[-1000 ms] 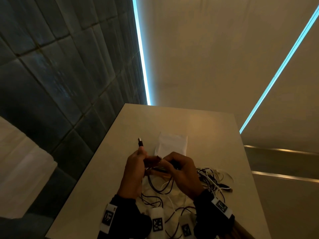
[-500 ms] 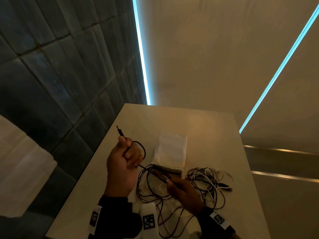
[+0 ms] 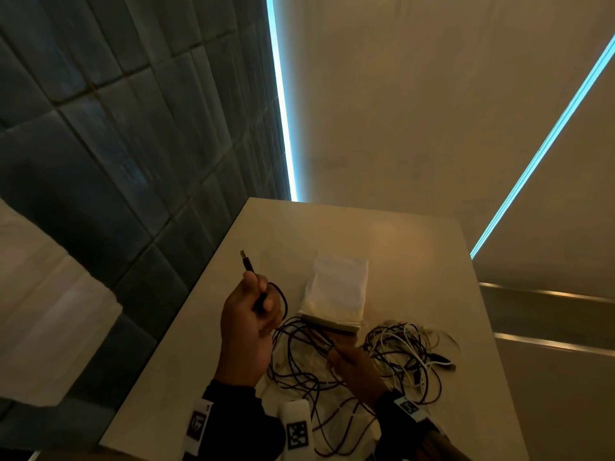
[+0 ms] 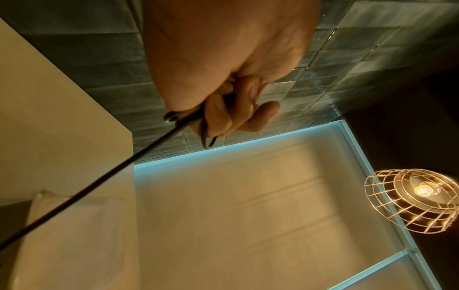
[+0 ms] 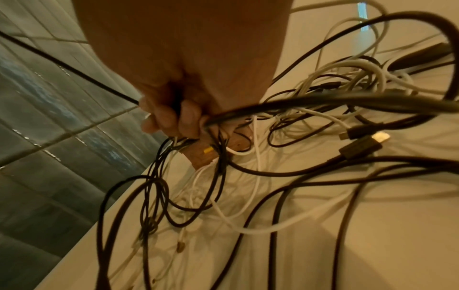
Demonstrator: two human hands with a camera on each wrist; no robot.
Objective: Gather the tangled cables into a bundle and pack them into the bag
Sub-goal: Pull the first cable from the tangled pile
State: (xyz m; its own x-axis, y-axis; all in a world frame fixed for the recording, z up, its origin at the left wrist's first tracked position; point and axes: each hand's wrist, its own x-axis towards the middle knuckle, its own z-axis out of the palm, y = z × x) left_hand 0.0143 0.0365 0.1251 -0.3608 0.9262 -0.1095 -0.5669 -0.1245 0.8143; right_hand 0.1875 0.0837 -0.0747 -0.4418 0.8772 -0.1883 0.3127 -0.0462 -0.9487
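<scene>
Left hand (image 3: 248, 319) raised above the surface, fingers (image 4: 244, 113) curled into a fist round a black cable (image 3: 283, 302), thumb on top. Right hand (image 3: 357, 369) lower and nearer the body, fingertips (image 5: 171, 119) pinching dark cable strands. Dark sleeves (image 3: 233, 417) on both forearms, tagged bands at the wrists.

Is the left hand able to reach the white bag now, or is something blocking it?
Probably yes: the bag lies just beside the left hand with bare table between, but its fingers hold a black cable.
</scene>
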